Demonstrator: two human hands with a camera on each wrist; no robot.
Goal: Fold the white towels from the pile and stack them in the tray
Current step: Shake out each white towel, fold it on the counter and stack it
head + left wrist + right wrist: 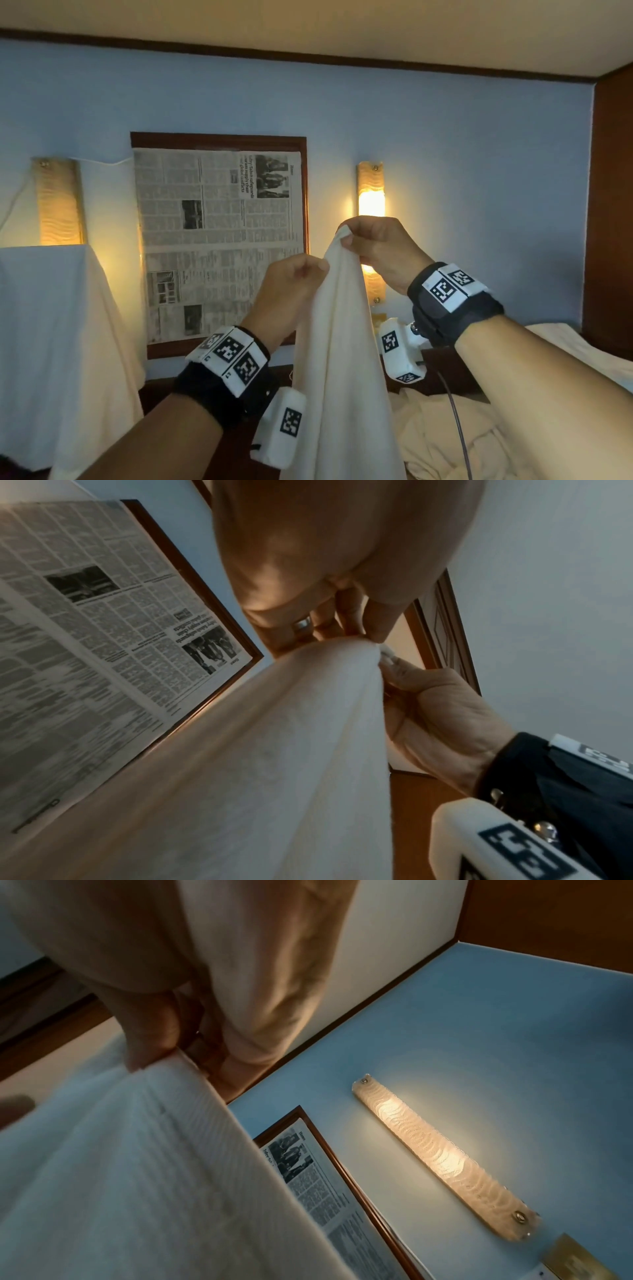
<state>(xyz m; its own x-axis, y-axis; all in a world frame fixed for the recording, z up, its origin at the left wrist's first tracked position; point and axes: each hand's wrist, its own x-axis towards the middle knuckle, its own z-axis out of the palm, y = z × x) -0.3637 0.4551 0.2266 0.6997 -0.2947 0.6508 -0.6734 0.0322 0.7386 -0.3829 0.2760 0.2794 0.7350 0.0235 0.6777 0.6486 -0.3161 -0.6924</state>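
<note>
The towel (337,359) hangs in the air in front of the person, its top corner pinched in the right hand (378,250), fingers (349,241) curled tight on the cloth. Just below and beside it, the left hand (291,284) pinches the towel's edge between thumb and curled fingers. The rest drapes straight down between both wrists.

Place: bedroom, hotel-like
Walls: pale blue wall (462,144) with dark wood trim under a cream ceiling
Lighting: two tall wall lamps, left lamp (59,202) and right lamp (371,192), either side of a framed newspaper (219,240)
Furnishing: bed (565,346) with pale bedding far right, crumpled cream linen (442,442) near right
Left: white sheet (51,325) draped over something bulky
</note>
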